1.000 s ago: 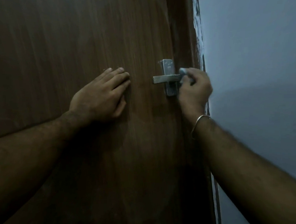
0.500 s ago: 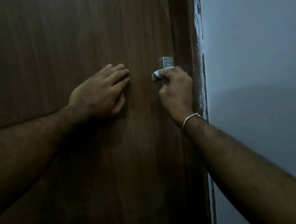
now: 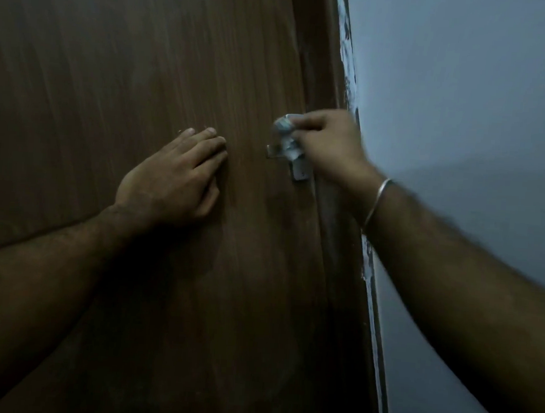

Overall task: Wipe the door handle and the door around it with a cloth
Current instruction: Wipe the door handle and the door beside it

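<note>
Right hand (image 3: 328, 145) curled round pale cloth (image 3: 286, 134), pressing it on metal door handle (image 3: 295, 162) at frame centre. Left hand (image 3: 173, 180) flat, fingers straight, on brown door (image 3: 129, 67) just left of handle. Door edge beside grey wall (image 3: 466, 91), right of frame. Bangle (image 3: 376, 204) on right wrist.

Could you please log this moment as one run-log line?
left hand: flat on door | right hand: holds cloth on handle | phase: wiping handle
</note>
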{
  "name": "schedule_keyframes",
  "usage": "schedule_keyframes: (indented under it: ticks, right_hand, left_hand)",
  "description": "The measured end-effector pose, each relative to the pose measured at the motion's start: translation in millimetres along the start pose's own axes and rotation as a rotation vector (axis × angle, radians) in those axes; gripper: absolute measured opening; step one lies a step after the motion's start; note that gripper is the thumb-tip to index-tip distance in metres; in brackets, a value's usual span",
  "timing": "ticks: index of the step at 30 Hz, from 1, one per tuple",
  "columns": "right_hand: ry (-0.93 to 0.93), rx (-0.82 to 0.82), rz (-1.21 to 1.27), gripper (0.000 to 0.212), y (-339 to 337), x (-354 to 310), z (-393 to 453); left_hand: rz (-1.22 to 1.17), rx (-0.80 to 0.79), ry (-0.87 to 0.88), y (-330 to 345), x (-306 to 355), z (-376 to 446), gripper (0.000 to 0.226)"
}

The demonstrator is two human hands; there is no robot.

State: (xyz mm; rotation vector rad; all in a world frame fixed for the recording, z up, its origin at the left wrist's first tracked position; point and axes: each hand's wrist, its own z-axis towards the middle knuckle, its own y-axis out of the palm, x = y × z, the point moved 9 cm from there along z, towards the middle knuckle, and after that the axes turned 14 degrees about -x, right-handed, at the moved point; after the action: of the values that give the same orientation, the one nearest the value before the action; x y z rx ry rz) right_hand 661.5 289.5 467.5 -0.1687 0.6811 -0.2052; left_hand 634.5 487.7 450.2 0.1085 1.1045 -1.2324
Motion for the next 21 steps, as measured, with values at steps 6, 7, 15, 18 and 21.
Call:
schedule_keyframes:
  ticks: [6, 7, 15, 18, 21]
  right_hand:
    - [0.025, 0.206, -0.23, 0.022, -46, 14, 15]
    - [0.043, 0.193, -0.29, 0.018, -43, 18, 18]
    - [-0.022, 0.106, -0.465, 0.022, -1, 16, 13]
    - [-0.189, 0.031, -0.488, 0.027, 19, 0, 0]
    - [-0.109, 0.063, -0.479, 0.029, 2, 9, 6]
  left_hand:
    - [-0.003, 0.008, -0.001, 3, -2, 1, 0.058]
    - [-0.004, 0.006, 0.0, 3, -2, 1, 0.058]
    - [-0.011, -0.018, -0.009, -2, 1, 0, 0.062]
    - [0.001, -0.038, -0.002, -3, 1, -1, 0.062]
    - [-0.004, -0.041, -0.01, -4, 2, -2, 0.062]
